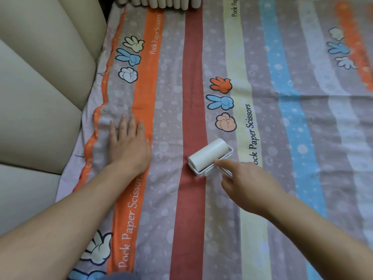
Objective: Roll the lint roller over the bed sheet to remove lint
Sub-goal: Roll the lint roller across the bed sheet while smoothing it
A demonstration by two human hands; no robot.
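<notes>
1. Bed sheet: spread flat and striped lengthwise. The landmark for all entries is its dark red stripe.
2. Lint roller: white drum down on the sheet, on the right edge of the red stripe. Its near end lies over the stripe and its far end over the grey band just right of it. The drum axis runs diagonal to the stripe.
3. Right hand: just right of the red stripe, fingers curled round the roller's handle. The forefinger is stretched forward and touches the frame. The handle is mostly hidden in the fist.
4. Left hand: left of the red stripe and well apart from it. Palm down on the sheet, fingers straight and slightly spread, holding nothing. It spans a grey band and the orange stripe.
5. Beige padded panels: far left of the red stripe, along the sheet's edge.
6. Row of pale tubes: at the far end of the red stripe.
</notes>
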